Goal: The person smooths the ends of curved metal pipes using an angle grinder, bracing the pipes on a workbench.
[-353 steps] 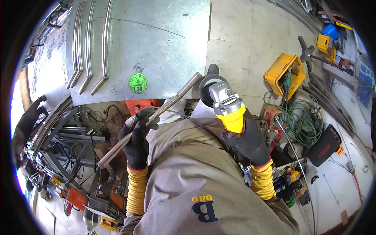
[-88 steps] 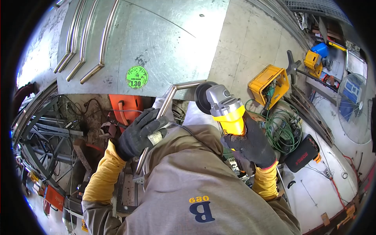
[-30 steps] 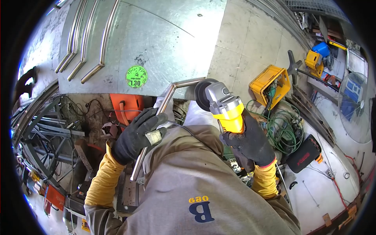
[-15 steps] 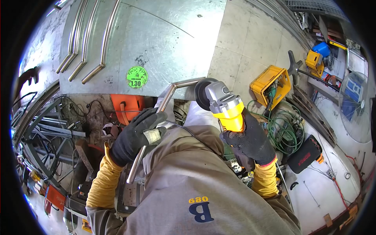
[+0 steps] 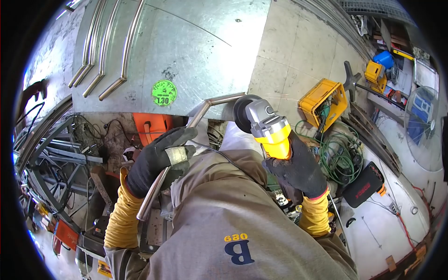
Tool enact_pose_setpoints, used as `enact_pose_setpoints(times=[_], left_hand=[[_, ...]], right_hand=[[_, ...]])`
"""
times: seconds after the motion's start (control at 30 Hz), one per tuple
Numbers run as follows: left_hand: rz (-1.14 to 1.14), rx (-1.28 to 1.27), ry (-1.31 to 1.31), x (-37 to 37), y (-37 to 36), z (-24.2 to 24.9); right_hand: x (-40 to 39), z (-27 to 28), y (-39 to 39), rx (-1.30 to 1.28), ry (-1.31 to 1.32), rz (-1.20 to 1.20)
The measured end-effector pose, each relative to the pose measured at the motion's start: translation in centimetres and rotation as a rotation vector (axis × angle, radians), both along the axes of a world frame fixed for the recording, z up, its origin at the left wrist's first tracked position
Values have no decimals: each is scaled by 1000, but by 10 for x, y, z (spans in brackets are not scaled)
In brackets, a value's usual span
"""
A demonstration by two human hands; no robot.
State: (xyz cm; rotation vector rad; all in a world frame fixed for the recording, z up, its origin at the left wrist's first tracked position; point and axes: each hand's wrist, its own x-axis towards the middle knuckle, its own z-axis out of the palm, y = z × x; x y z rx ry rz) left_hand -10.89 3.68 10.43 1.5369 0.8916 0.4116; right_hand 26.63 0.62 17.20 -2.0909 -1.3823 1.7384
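Gloved in black, my left hand (image 5: 161,161) is wrapped round a shiny bent metal tube (image 5: 199,115). The tube's lower end sticks out below the palm, and its bent upper part runs right along the edge of the metal sheet (image 5: 196,56). My right hand (image 5: 298,170), also gloved, grips a yellow and grey angle grinder (image 5: 271,128). The grinder's dark disc (image 5: 243,113) is right at the tube's far end. A pale patch shows on the back of the left glove. Several similar bent tubes (image 5: 125,60) lie on the sheet at upper left.
A yellow crate (image 5: 308,100) with a green cord (image 5: 343,163) stands to the right, near a black case (image 5: 363,184). A fan (image 5: 421,126) is at far right. Metal frames (image 5: 58,172) crowd the left side, and an orange container (image 5: 151,126) sits under the sheet's edge.
My left hand has shifted slightly left, and the tube's lower end has swung left and a little up. The grinder has moved slightly right and down with my right hand.
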Motion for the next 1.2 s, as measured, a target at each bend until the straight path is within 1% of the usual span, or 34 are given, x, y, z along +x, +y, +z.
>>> enact_pose_setpoints(times=[0.07, 0.13, 0.17, 0.23, 0.27, 0.3, 0.33, 0.37, 0.4, 0.43, 0.57, 0.63, 0.67, 0.73, 0.77, 0.83, 0.87, 0.93, 0.97, 1.03, 1.07, 1.13, 1.17, 1.2], left_hand=[[-9, -19, 5, -4, 0, -5], [40, -49, -108, -8, -3, -14], [39, -49, -107, -6, 0, -7], [132, -521, 29, -1, 7, 12], [131, -521, 30, 0, 6, 12], [116, -451, 32, 0, 5, 11], [101, -381, 33, 2, 4, 10], [98, -380, 33, 3, 4, 8], [74, -212, 26, 4, 2, 6], [49, -44, 19, 5, 2, 5], [51, -113, 51, 5, 4, 9], [137, -433, 78, 5, 6, 15], [139, -432, 79, 5, 7, 17], [154, -650, 60, 4, 10, 20], [150, -650, 61, 3, 8, 17], [29, -118, 39, 2, 6, 7], [29, -117, 39, 2, 6, 8], [81, -423, 93, 1, 5, 13], [84, -423, 91, 2, 5, 11], [44, -83, 28, 3, 4, 7], [47, -82, 26, 4, 4, 10], [89, -366, 68, 8, 4, 17], [90, -367, 67, 9, 3, 13], [12, -17, 120, 11, 0, 2]], right_hand=[[4, -3, -7, -13, 2, 2], [6, -3, -9, -27, 3, 2], [5, -3, -8, -16, 0, 5], [4, -2, -6, -7, -2, 6], [3, -2, -3, -22, 37, -31], [3, -2, -1, -37, 75, -70], [3, -2, -1, -36, 75, -73], [3, -3, -1, 0, 17, -19], [3, -3, 0, 35, -40, 37], [3, -3, -1, 34, -38, 36], [3, 0, -8, 1, -58, 32], [3, -1, -9, 10, -68, 45], [3, -1, -9, 3, -31, 21], [2, -2, -7, -5, 9, -5], [0, -1, -2, -4, 16, -13], [-1, 0, 5, 0, 19, -24], [0, -1, 8, -18, 10, -6], [-2, 1, 9, -37, 1, 14], [-5, 5, 9, -34, 2, -20], [-3, 5, 3, -28, 2, -50], [2, 0, -3, 5, -14, -2], [7, 0, -9, 35, -33, 46], [7, 1, -10, 23, -38, 40], [7, 2, -10, 12, -44, 32]])
